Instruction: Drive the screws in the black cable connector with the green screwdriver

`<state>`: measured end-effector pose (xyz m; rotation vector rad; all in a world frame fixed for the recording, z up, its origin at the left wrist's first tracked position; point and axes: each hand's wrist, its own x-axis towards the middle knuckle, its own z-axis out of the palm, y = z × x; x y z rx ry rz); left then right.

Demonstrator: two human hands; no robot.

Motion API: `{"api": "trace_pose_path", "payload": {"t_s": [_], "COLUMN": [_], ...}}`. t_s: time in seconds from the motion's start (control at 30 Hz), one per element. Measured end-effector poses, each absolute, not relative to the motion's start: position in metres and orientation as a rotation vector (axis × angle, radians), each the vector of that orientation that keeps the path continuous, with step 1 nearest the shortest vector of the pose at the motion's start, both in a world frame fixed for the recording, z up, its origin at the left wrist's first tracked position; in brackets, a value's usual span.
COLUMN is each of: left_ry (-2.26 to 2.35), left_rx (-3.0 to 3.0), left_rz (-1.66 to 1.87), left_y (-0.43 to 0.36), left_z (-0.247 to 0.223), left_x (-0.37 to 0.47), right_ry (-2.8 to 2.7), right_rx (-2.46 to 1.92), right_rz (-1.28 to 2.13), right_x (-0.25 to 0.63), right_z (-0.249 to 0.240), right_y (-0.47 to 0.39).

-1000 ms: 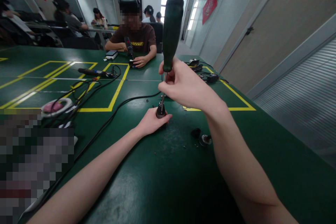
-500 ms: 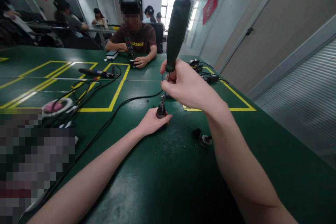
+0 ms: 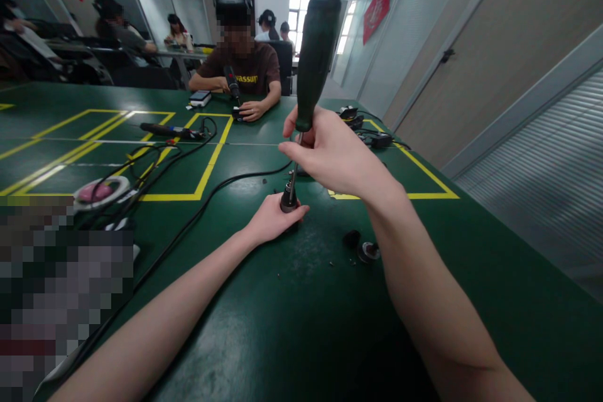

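Screwdriver [image 3: 317, 59] is leaning more; our right hand [image 3: 330, 147] is holding it loosely, thumb spreading; our left hand [image 3: 271, 218] is gripping the black part [image 3: 288, 202], apparently steadying it.

Wearer's two hands [image 3: 269, 221] [image 3: 327, 147], one green-handled screwdriver [image 3: 315, 66], one white ring [image 3: 124, 188], three red posters [image 3: 377, 9]

The scene is viewed by one head-worn camera, faced forward and down across the bench [image 3: 226, 339]. The left hand [image 3: 273, 218] and right hand [image 3: 330, 149] are seen from near above, while a seated person [image 3: 257, 63] is framed farther off, across the bench.
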<state>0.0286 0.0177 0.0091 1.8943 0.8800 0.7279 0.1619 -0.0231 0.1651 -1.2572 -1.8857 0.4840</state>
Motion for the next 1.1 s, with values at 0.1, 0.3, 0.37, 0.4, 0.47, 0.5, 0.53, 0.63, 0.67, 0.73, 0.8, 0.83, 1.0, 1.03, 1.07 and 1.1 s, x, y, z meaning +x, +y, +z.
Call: {"api": "trace_pose_path", "payload": {"t_s": [0.1,0.3,0.37,0.4,0.47,0.5,0.53,0.63,0.67,0.73,0.8,0.83,1.0,1.03,1.07,1.1], "left_ry": [0.881,0.896,0.897,0.893,0.885,0.884,0.883,0.889,0.889,0.885,0.884,0.886,0.884,0.883,0.883,0.883], "left_rx": [1.891,1.886,1.886,1.886,1.888,1.889,1.890,1.886,1.884,1.882,1.882,1.881,1.895,1.899,1.901,1.900], "left_rz": [0.726,0.742,0.737,0.734,0.731,0.731,0.728,0.722,0.721,0.721,0.725,0.728,0.737,0.736,0.736,0.736], "left_y": [0.0174,0.0186,0.0185,0.0184,0.0179,0.0177,0.0175,0.0170,0.0169,0.0169,0.0170,0.0171,0.0175,0.0175,0.0174,0.0174], "left_z": [0.0086,0.0061,0.0068,0.0074,0.0085,0.0088,0.0091,0.0092,0.0092,0.0091,0.0089,0.0088,0.0085,0.0085,0.0084,0.0083], "left_x": [0.0289,0.0298,0.0295,0.0293,0.0289,0.0289,0.0289,0.0296,0.0299,0.0304,0.0307,0.0307,0.0295,0.0293,0.0292,0.0292], "right_ry": [-1.880,-1.881,-1.882,-1.883,-1.887,-1.887,-1.883,-1.868,-1.865,-1.866,-1.872,-1.875,-1.886,-1.894,-1.900,-1.907], "right_rx": [-1.263,-1.242,-1.262,-1.273,-1.282,-1.283,-1.284,-1.297,-1.300,-1.294,-1.276,-1.263,-1.232,-1.238,-1.248,-1.259], "right_rz": [0.471,0.474,0.467,0.460,0.460,0.471,0.487,0.518,0.510,0.489,0.487,0.491,0.492,0.494,0.496,0.499], "right_x": [0.1639,0.1663,0.1662,0.1660,0.1650,0.1644,0.1639,0.1629,0.1629,0.1635,0.1646,0.1651,0.1666,0.1665,0.1663,0.1659], "right_z": [0.1633,0.1587,0.1581,0.1581,0.1592,0.1601,0.1612,0.1639,0.1643,0.1636,0.1616,0.1603,0.1572,0.1576,0.1582,0.1590], "right_y": [-0.0216,-0.0211,-0.0205,-0.0202,-0.0202,-0.0204,-0.0207,-0.0212,-0.0210,-0.0198,-0.0183,-0.0178,-0.0198,-0.0207,-0.0215,-0.0221]}}
